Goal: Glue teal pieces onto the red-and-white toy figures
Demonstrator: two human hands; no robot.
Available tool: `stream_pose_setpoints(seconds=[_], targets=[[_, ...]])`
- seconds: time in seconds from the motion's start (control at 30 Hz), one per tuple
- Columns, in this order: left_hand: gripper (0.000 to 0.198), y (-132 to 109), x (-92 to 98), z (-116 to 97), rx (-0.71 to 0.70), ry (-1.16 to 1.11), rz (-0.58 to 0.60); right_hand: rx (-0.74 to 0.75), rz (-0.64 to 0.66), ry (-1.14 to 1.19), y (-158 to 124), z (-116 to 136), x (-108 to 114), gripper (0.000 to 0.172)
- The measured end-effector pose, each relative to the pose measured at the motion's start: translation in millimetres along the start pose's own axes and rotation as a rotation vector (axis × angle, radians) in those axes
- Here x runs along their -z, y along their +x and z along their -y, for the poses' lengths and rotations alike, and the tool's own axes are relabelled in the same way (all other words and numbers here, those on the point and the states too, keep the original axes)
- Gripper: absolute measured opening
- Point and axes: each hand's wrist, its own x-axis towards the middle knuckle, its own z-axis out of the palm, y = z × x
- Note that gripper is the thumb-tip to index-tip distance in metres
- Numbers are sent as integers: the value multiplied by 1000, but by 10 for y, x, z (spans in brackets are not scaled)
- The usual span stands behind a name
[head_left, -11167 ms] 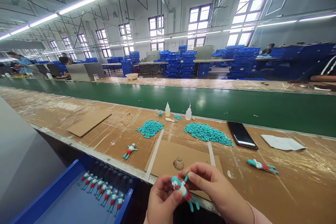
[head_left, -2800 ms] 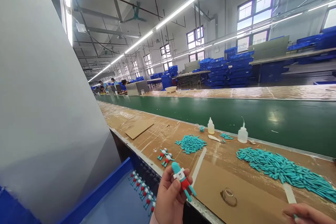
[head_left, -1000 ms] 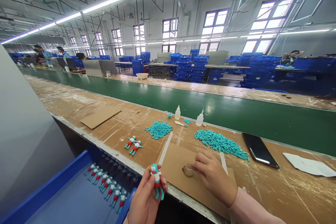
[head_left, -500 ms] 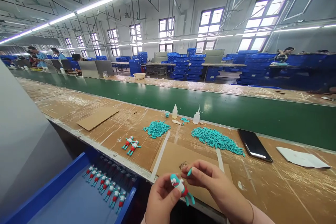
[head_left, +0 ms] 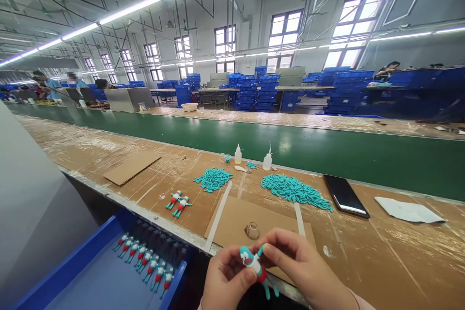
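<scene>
My left hand is closed around the body of a small toy figure with a teal head, white top, red shorts and teal legs. Between the thumb and fingertips of my right hand is a slim teal arm piece, its lower end at the figure's shoulder. Whether it is joined there I cannot tell. Just beyond the hands, a small ring-shaped holder sits on a cardboard sheet. Two teal heaps of such pieces lie farther back, a smaller left one and a larger right one.
Two similar figures lie left on the bench. Below them, a blue bin holds several more in a row. Squeeze bottles, a black phone and a white cloth line the back, before a green conveyor belt.
My right hand has brought the teal arm piece to the figure's shoulder; before, it was held apart. The figure has moved slightly right. The ring-shaped holder shows more fully.
</scene>
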Motion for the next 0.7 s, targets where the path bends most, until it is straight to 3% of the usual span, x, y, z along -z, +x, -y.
stream_pose_setpoints(seconds=[0.13, 0.3, 0.4, 0.5, 0.53, 0.63, 0.7], targets=[[29, -21, -5, 11, 7, 8, 5, 27, -22, -185, -15, 23, -30, 47], [29, -13, 67, 35, 4, 31, -26, -47, -50, -336, -33, 0, -87, 48], [32, 40, 158, 40, 43, -10, -39, -4, 32, -344, 111, 4, -7, 42], [36, 104, 268, 20, 129, -150, -108, 32, 222, -278, 503, 29, 191, 35], [37, 122, 311, 14, 166, -199, -119, 26, 225, -332, 680, 25, 266, 31], [35, 176, 475, 47, 260, -289, -78, 27, 43, -654, 1249, -67, 441, 9], [34, 213, 617, 120, 260, -297, -72, 8, -36, -773, 1584, -184, 476, 11]])
